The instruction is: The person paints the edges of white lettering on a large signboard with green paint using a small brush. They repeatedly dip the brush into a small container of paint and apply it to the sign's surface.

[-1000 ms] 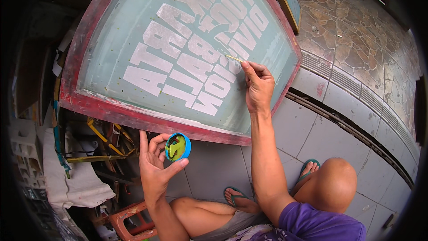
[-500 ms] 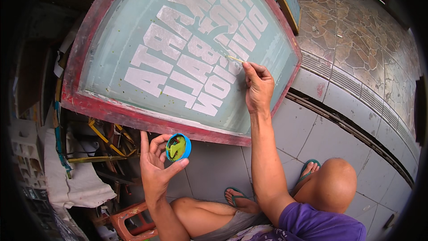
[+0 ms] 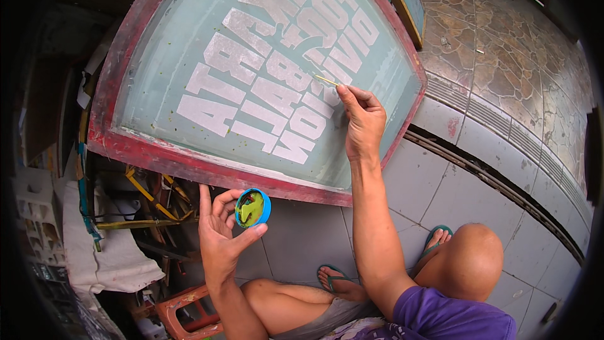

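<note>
A large screen-printing frame point(image 3: 151, 151) with a worn red border fills the upper middle, its pale green mesh carrying rows of lighter block lettering. My right hand point(image 3: 363, 119) pinches a thin wooden stick point(image 3: 327, 80) like a toothpick, its tip at the lettering near the middle of the mesh; whether it touches cannot be made out. Below the frame's near edge my left hand point(image 3: 223, 226) grips a small blue cap point(image 3: 253, 208) between thumb and fingers. Green paste lies inside the cap. One raised finger of that hand reaches the frame's lower border.
A wood-edged panel point(image 3: 402, 3) leans beyond the frame's right corner. Stone-patterned tiles point(image 3: 503, 44) and a metal grate lie right. At left are a pale cloth point(image 3: 116, 264), bars and a grey block point(image 3: 41, 208). An orange plastic stool point(image 3: 189, 315) stands lower left.
My right hand and the stick have shifted slightly left and up across the mesh. My left hand with the cap has barely moved.
</note>
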Tool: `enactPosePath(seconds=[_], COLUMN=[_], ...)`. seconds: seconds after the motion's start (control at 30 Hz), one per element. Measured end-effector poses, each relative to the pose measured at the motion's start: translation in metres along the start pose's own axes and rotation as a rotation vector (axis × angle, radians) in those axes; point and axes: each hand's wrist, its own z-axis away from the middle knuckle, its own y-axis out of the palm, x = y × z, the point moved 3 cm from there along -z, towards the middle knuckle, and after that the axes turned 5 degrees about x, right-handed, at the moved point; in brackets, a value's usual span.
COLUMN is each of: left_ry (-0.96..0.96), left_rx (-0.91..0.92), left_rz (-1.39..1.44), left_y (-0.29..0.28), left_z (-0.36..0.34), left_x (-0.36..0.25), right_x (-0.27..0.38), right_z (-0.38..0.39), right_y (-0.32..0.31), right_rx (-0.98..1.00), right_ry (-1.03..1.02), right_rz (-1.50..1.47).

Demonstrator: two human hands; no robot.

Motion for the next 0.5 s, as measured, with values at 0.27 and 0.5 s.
enactPosePath(seconds=[0.27,0.5], left_ry=[-0.01,0.013], left_rx=[-0.003,-0.004], left_rz=[-0.017,0.016], left_y=[-0.0006,0.0], left_z=[-0.0001,0.0002], left_x=[0.0004,0.001], right_x=[0.0004,0.0002], right_z=[0.0003,-0.0004], right_y=[0.0012,0.0012], right_rx=[0.0,-0.001], right_ry=[0.011,0.017], right_rz=[-0.004,0.027])
